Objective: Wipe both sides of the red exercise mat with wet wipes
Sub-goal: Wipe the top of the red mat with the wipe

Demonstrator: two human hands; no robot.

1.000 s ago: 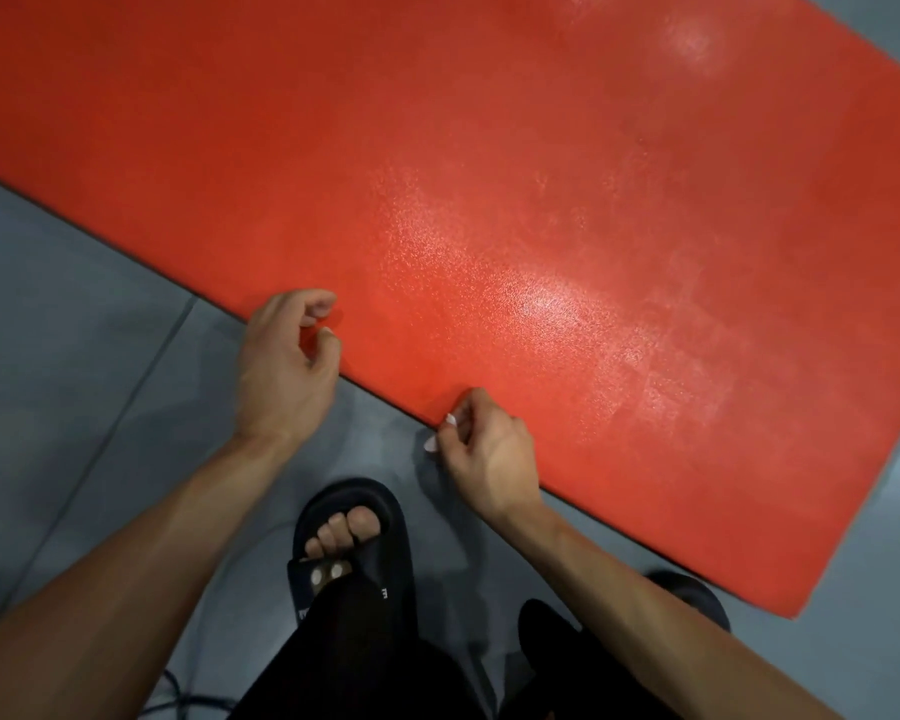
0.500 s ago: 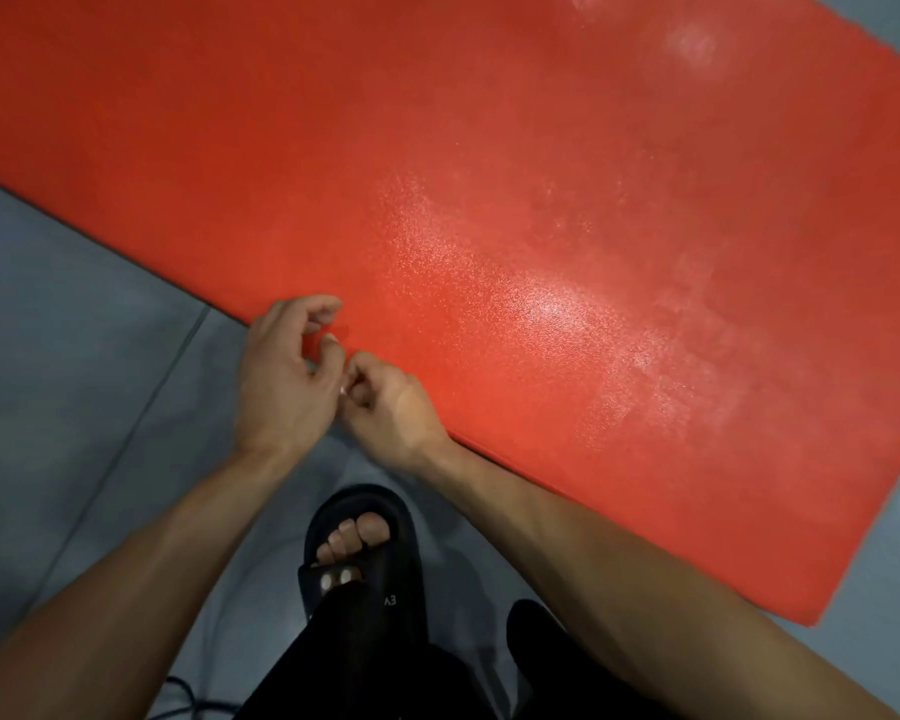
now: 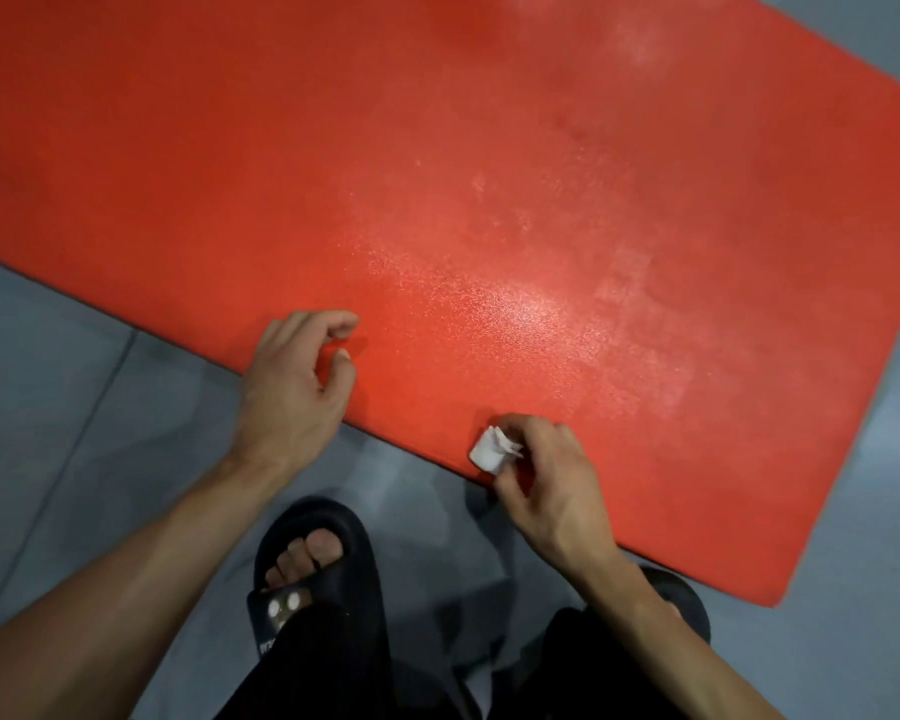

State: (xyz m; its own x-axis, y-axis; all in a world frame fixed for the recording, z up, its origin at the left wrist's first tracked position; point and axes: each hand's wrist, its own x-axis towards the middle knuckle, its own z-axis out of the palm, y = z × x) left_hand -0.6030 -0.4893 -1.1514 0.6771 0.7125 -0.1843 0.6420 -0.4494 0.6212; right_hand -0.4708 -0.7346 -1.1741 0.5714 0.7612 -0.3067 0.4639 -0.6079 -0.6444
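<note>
The red exercise mat [image 3: 489, 174] lies flat on the grey floor and fills most of the view, with a shiny damp patch near its middle. My left hand [image 3: 292, 392] rests at the mat's near edge, fingers loosely curled, holding nothing. Farther right along that edge, my right hand [image 3: 546, 475] pinches a small folded white wet wipe [image 3: 492, 448] against the mat.
Grey floor tiles [image 3: 63, 407] lie in front of and to the left of the mat. My two feet in black sandals [image 3: 318, 574] stand just short of the mat's near edge. The mat's near right corner [image 3: 770, 600] is in view.
My right hand was beside my left hand half a second ago and has moved right along the mat's edge; the white wipe now shows in its fingers. My left hand stayed in place.
</note>
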